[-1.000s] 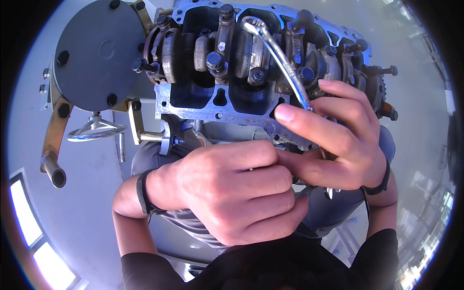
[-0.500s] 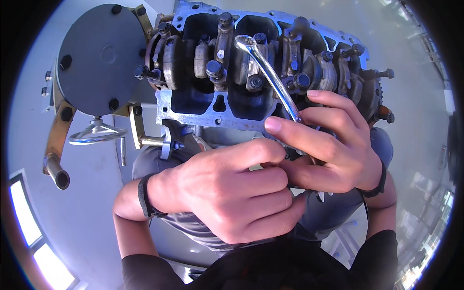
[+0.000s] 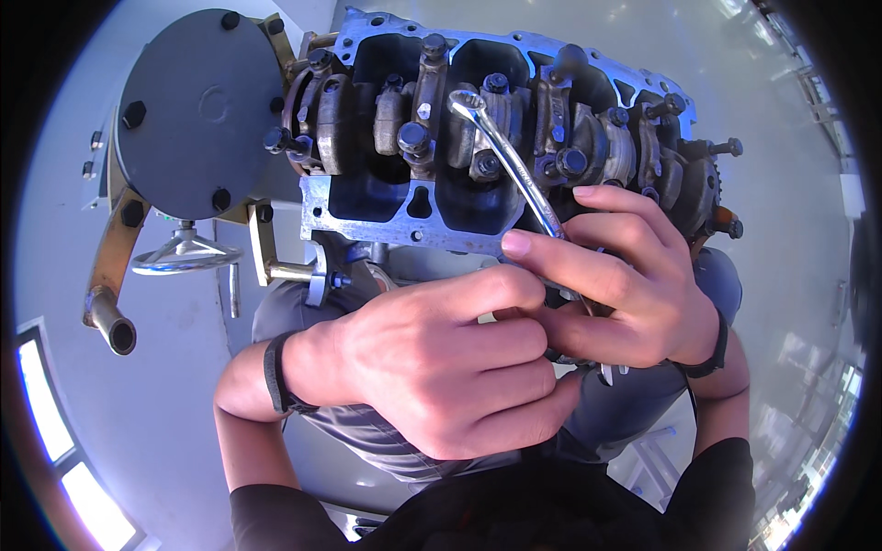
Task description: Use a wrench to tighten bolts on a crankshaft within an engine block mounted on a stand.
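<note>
Between the fingers of my right hand (image 3: 643, 285) is a shiny combination wrench (image 3: 516, 167), its ring end slanting up and away to the left. That ring end appears over the crankshaft (image 3: 459, 133) of an upturned engine block (image 3: 367, 220); I cannot tell whether it touches. My left hand (image 3: 441, 367) is closed, with curled fingers meeting my right thumb. Whatever it grips is hidden behind the fingers. Below my right palm, small metal ends (image 3: 610, 373) stick out, too covered to name.
Bearing caps with raised dark bolts (image 3: 415, 140) line the block. To the left stands a round grey mounting plate (image 3: 216, 106) with bolted arms, a handwheel (image 3: 186, 253) and an open tube end (image 3: 119, 336). My knees are beneath the block's near edge.
The wrench's ring end has dipped slightly toward me, and my right hand's upper fingers have lowered a little. The left hand keeps almost the same pose. The whole view has shifted slightly.
</note>
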Demonstrator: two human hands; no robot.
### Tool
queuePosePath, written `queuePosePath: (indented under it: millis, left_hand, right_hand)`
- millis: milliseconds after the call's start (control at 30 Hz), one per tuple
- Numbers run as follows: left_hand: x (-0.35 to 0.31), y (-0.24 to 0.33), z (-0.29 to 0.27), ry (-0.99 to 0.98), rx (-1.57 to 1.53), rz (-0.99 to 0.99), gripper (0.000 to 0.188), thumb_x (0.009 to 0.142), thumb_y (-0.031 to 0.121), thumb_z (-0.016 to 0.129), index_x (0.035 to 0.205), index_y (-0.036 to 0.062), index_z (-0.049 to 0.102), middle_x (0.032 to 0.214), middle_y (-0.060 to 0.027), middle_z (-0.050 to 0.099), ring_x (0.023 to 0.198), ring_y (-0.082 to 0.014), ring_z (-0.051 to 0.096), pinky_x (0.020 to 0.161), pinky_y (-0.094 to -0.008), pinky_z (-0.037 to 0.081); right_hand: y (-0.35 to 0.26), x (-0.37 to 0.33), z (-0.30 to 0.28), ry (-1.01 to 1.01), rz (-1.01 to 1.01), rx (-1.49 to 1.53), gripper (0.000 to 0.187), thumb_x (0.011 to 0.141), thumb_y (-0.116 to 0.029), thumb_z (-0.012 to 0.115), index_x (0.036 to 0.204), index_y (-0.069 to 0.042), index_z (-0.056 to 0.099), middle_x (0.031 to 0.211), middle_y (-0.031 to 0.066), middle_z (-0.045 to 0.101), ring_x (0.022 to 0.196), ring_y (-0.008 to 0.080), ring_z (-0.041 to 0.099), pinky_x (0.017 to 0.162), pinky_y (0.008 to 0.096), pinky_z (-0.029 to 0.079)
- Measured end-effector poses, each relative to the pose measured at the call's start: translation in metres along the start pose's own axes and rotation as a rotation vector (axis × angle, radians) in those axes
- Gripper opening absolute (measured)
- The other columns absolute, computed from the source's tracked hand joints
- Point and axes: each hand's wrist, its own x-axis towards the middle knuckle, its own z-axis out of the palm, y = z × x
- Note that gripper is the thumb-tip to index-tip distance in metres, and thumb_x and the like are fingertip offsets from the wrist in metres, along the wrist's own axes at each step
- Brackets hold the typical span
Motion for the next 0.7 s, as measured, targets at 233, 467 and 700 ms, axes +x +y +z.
queuePosePath:
  millis: [233,467,700]
  left_hand:
    - [0.0,-0.001,-0.001,-0.038,-0.017,-0.062,0.028,0.056,0.012,0.072,0.084,0.0074,0.07,0.062,0.0058,0.047,0.055,-0.0108,0.043,0.056,-0.0262,0.04]
    - [0.0,-0.003,0.0,-0.039,-0.004,-0.055,0.031,0.053,0.015,0.07,0.084,0.01,0.071,0.062,0.006,0.047,0.058,-0.0107,0.045,0.051,-0.0246,0.036]
    - [0.0,-0.002,-0.002,-0.13,-0.014,-0.074,0.024,0.062,0.013,0.073,0.086,0.0105,0.072,0.063,0.0068,0.047,0.058,-0.0099,0.045,0.051,-0.0245,0.036]
  right_hand:
    - [0.0,0.001,-0.005,-0.044,0.043,0.019,0.012,0.064,-0.017,0.072,0.076,-0.015,0.072,0.122,0.0077,0.066,0.084,0.022,0.06,0.089,0.0442,0.055]
    - [-0.001,0.003,-0.01,-0.07,0.067,0.011,0.019,0.069,-0.015,0.074,0.088,-0.014,0.075,0.12,0.0083,0.066,0.086,0.0214,0.063,0.088,0.0435,0.056]
    - [0.003,0.003,-0.01,0.046,0.157,0.082,0.02,0.074,-0.013,0.075,0.092,-0.005,0.07,0.108,0.0122,0.069,0.087,0.0239,0.068,0.074,0.036,0.058]
